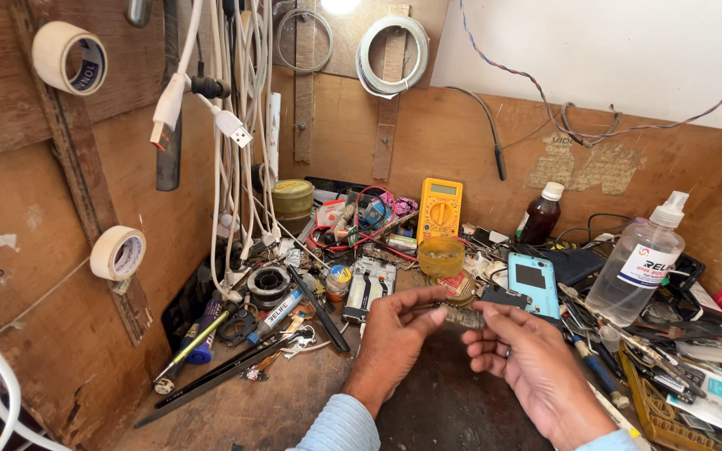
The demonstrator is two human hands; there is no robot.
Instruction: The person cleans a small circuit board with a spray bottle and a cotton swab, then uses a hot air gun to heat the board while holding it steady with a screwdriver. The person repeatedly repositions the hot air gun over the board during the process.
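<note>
— Holding what, exactly, those hands?
— A small flat circuit strip [461, 316], pinched between the left hand [396, 327] and right hand [521, 351], lying crosswise above the bench [294, 401]; the left fingertips look nearer.

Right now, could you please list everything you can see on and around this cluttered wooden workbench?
Rolls of cream masking tape: two, left wall pegs.
White charging cables: a bunch, hanging at the corner.
Yellow digital multimeter: one, leaning on the back wall.
Dark brown bottle with white cap: one, back right.
Clear plastic spray bottle: one, right.
Light blue phone case: one, centre right.
Amber round tub: one, below the multimeter.
Solder wire spool: one, left of centre.
Tweezers and screwdrivers: several, scattered left.
Small flat part: one, between the fingertips; kind unclear.
Left hand: pinching the part.
Right hand: pinching the part.
</note>
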